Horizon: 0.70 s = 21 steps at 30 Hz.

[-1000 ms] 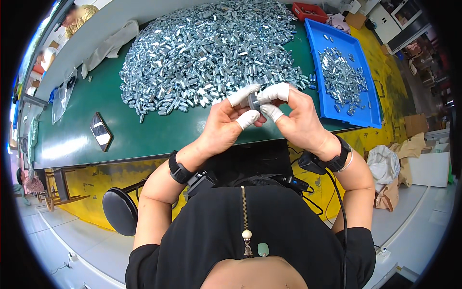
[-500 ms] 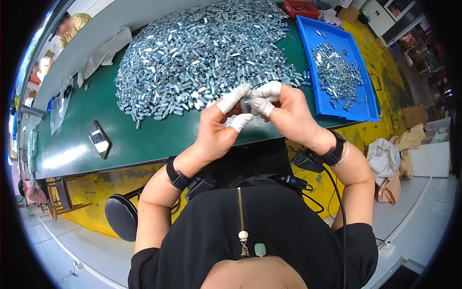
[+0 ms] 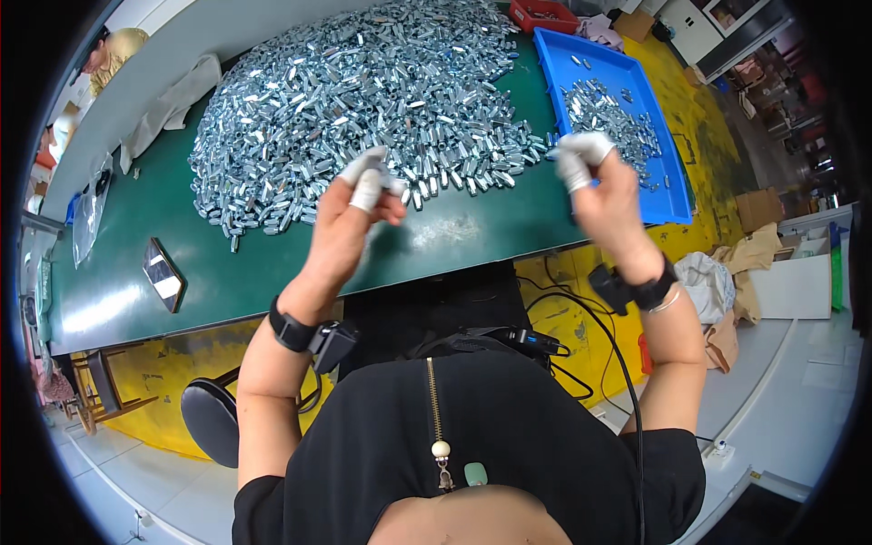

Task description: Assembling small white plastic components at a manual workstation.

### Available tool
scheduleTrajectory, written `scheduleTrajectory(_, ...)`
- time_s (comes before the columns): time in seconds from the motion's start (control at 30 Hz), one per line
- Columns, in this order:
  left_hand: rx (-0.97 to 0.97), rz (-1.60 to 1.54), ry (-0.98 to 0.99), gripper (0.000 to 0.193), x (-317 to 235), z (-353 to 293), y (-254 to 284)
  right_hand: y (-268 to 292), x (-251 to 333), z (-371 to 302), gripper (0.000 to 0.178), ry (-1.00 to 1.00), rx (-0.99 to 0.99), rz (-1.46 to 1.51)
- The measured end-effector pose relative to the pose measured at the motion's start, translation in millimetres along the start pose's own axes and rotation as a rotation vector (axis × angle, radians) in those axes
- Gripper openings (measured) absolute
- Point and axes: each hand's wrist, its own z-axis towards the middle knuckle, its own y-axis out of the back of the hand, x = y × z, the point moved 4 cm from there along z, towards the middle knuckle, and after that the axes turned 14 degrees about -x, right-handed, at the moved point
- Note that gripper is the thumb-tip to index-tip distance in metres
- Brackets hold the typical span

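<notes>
Pinching a small grey piece (image 3: 383, 172) (blurred): left hand (image 3: 347, 209), grip nearly closed, white finger covers (image 3: 367, 191) on. Right hand (image 3: 610, 195) well apart, half-curled, by the left side of the blue tray (image 3: 627, 73); cannot tell if it holds anything. Beyond: pile of metal parts (image 3: 363, 109) on green table (image 3: 436, 236); fewer parts inside tray. 1 red bin (image 3: 543, 20) at far edge.

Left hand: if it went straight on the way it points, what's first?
Probably the near edge of the big pile of metal pieces: the left hand points up and rightward at it. Its height above them is unclear.
</notes>
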Motion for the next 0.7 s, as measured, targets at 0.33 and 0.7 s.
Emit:
scheduleTrajectory(0.33,-0.075,0.101,0.006,0.041,9,-15,4,-33,-98,13,0.018,0.372,0.252,-0.67)
scheduleTrajectory(0.7,-0.001,0.028,0.149,0.037,14,-15,-6,-56,-32,10,0.023,0.022,0.347,-0.129)
